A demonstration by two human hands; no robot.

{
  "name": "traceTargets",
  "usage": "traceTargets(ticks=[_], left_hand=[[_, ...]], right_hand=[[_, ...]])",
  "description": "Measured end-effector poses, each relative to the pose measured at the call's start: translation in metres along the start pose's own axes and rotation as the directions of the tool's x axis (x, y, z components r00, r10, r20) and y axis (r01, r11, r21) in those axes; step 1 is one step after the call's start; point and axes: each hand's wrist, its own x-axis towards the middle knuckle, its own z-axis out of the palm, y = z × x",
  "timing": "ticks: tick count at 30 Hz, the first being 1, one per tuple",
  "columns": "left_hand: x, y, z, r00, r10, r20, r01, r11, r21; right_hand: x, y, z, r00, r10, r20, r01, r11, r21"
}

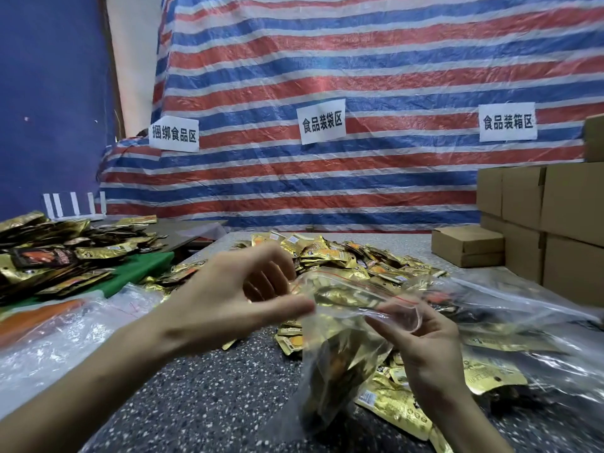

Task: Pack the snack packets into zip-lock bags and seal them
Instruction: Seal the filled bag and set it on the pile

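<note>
Just below the middle of the frame, both hands meet at the mouth of a clear zip-lock bag [340, 354]. The right hand [428, 348] has its fingers curled around the bag's right top edge, with plastic draped over the fingertips. The left hand [228, 295] has its thumb against the near lip and its fingers curled behind. Whether it truly clamps the plastic cannot be told. The bag hangs above the speckled table [202, 387] and has gold snack packets [346, 299] inside. A loose heap of packets [346, 253] lies on the table behind it, and more are spread at the lower right. At the left edge are crumpled clear bags [65, 328], a green sheet [143, 266] and a second packet pile [58, 256]. Cardboard boxes [555, 217] are stacked at the right. A striped tarp [327, 76] with paper labels [322, 125] fills the top of the frame.
</note>
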Motion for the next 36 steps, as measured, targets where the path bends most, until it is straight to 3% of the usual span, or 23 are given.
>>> traceTargets(ticks=[2,5,13,19,23,27,33,36], left_hand=[[-0.006,-0.001,0.013,1.0,0.008,-0.021,-0.008,1.0,-0.001],[-0.007,-0.005,0.026,0.983,0.077,-0.164,-0.08,0.997,-0.011],[0.005,-0.027,0.008,0.923,-0.188,-0.337,0.049,0.923,-0.381],[0.005,-0.045,0.003,0.903,-0.223,-0.367,0.066,0.917,-0.394],[0.01,-0.049,-0.003,0.905,-0.138,-0.404,-0.033,0.921,-0.389],[0.02,-0.057,0.002,0.881,-0.095,-0.464,-0.121,0.901,-0.416],[0.023,-0.082,0.041,0.888,-0.146,-0.436,-0.066,0.898,-0.435],[0.021,-0.094,0.061,0.871,-0.207,-0.445,-0.067,0.848,-0.526]], right_hand=[[0.0,0.002,-0.001,1.0,0.004,0.009,-0.004,1.0,-0.004],[-0.001,0.006,-0.003,0.998,0.051,0.024,-0.05,0.998,-0.035],[-0.002,0.003,-0.004,0.978,0.158,0.139,-0.175,0.976,0.125],[-0.003,0.003,-0.003,0.991,0.115,0.07,-0.12,0.99,0.074],[0.006,-0.015,-0.001,0.997,-0.062,0.046,0.066,0.993,-0.093],[0.015,-0.027,0.008,0.984,-0.176,0.039,0.18,0.974,-0.139],[0.023,-0.008,0.01,0.988,-0.142,-0.055,0.126,0.967,-0.221],[0.021,0.003,0.003,0.991,-0.103,-0.081,0.084,0.974,-0.209]])
